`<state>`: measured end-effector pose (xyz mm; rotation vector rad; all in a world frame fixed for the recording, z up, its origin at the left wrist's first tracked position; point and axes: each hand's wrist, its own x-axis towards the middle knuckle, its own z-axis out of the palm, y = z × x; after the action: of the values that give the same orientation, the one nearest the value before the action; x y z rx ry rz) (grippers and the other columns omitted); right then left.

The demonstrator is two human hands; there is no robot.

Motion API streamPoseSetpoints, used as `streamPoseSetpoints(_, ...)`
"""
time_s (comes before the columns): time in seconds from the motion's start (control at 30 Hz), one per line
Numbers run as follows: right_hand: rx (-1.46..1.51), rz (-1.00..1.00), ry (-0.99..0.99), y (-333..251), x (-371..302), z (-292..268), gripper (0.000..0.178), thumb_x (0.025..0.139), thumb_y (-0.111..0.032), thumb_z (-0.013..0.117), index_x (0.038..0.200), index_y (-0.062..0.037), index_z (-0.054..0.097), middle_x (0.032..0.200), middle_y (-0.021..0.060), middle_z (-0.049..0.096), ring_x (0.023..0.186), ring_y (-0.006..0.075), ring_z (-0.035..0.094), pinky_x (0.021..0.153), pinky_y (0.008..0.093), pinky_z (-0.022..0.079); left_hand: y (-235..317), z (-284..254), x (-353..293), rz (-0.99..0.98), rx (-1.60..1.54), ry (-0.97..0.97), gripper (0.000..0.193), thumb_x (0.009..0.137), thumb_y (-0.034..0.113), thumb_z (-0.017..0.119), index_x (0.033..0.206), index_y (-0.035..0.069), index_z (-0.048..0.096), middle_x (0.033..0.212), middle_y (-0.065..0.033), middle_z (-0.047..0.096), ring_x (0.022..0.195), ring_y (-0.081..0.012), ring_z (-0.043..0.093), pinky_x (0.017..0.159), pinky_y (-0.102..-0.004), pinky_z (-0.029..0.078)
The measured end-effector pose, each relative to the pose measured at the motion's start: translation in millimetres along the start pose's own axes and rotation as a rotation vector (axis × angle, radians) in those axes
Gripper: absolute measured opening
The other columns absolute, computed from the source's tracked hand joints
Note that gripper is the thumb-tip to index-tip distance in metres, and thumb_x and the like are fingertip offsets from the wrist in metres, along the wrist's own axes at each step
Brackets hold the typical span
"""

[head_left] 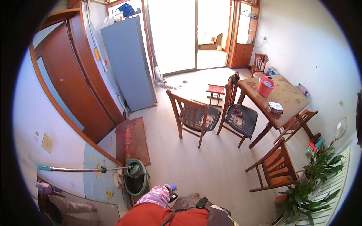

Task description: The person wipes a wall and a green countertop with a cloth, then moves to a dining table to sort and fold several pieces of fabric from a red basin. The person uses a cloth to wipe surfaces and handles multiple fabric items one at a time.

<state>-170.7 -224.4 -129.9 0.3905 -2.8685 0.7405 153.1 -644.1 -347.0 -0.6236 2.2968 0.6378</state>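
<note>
My left hand [171, 187], in a blue-purple glove, shows low in the middle, beyond a pink patterned sleeve cover. Its fingers are too small and partly hidden, so their pose cannot be made out. A small black object [173, 196] sits close by the glove; whether the hand holds it is unclear. Left of this arm stands a green mop bucket [126, 188], apart from the hand. A mop [81, 170] leans with its head at the bucket and its metal handle stretching left to the wall. My right hand is out of sight.
Wooden chairs [192, 109] surround a table [288, 92] carrying a pink bucket [266, 87]. A small red-topped stool [216, 89] stands behind. Left are a worn red mat [132, 139], a grey-blue cabinet [128, 64] and a brown door [71, 83]. Potted plants [301, 192] line the right.
</note>
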Motion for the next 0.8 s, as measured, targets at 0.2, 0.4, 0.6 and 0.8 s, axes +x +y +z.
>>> streamPoseSetpoints(0.2, -0.021, 0.065, 0.013, 2, -6, -4, 0.042, 0.095, -0.015, 0.049, 0.135, 0.0000, 0.051, 0.136, 0.0179, 0.054, 0.124, 0.0312, 0.051, 0.106, 0.0380, 0.037, 19, -35, 1, 0.116, -0.033, 0.012, 0.031, 0.082, 0.023, 0.071, 0.109, 0.007, 0.069, 0.112, -0.0164, 0.069, 0.103, -0.0331, 0.066, 0.086, -0.0427, 0.053)
streamPoseSetpoints(0.4, -0.056, 0.158, 0.056, 22, -25, -15, 0.043, 0.095, -0.015, 0.049, 0.135, -0.0006, 0.051, 0.137, 0.0174, 0.053, 0.124, 0.0308, 0.051, 0.107, 0.0379, 0.036, 20, -56, 2, 0.174, -0.047, 0.058, 0.031, 0.082, 0.027, 0.072, 0.106, 0.008, 0.071, 0.108, -0.0167, 0.070, 0.101, -0.0348, 0.066, 0.084, -0.0434, 0.054)
streamPoseSetpoints(0.6, -0.123, 0.355, 0.140, 52, -61, -32, 0.043, 0.095, -0.016, 0.049, 0.136, -0.0013, 0.051, 0.138, 0.0170, 0.053, 0.125, 0.0304, 0.050, 0.108, 0.0379, 0.035, 15, -64, 15, 0.171, 0.012, 0.001, 0.032, 0.081, 0.031, 0.072, 0.105, 0.009, 0.071, 0.103, -0.0163, 0.071, 0.099, -0.0364, 0.067, 0.085, -0.0438, 0.053)
streamPoseSetpoints(0.8, -0.224, 0.605, 0.197, 95, -123, -55, 0.043, 0.095, -0.016, 0.048, 0.136, -0.0019, 0.051, 0.139, 0.0166, 0.052, 0.126, 0.0300, 0.049, 0.109, 0.0378, 0.034, 20, -64, 32, 0.259, 0.203, -0.126, 0.052, 0.083, 0.052, 0.067, 0.113, 0.010, 0.069, 0.115, -0.0138, 0.068, 0.107, -0.0343, 0.064, 0.090, -0.0419, 0.051)
